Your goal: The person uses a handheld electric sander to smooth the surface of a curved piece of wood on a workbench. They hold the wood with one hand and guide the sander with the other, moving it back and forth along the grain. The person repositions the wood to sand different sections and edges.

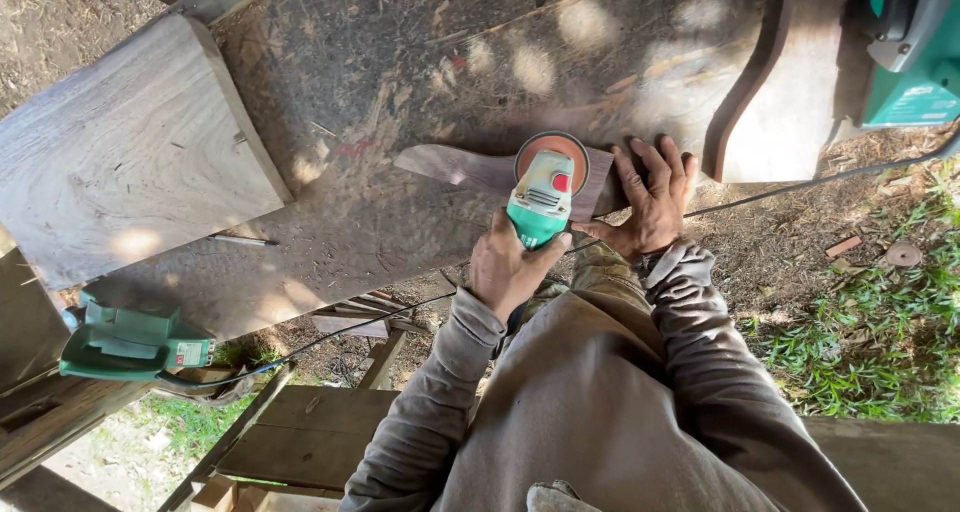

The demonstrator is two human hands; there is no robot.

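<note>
- Left hand (507, 267) clenched around the body of the teal angle grinder (540, 204), disc down on the curved wood piece (470, 169).
- Right hand (652, 204) flat, fingers spread, pressing the piece's right end; gripping nothing.
- Piece lies on the big worn board (420, 82), near its front edge.
- Grinder cable (330, 337) runs left; probably to the teal tool (130, 342), junction unclear.
- Thick plank (130, 152) upper left, another teal machine (915, 47) top right.
</note>
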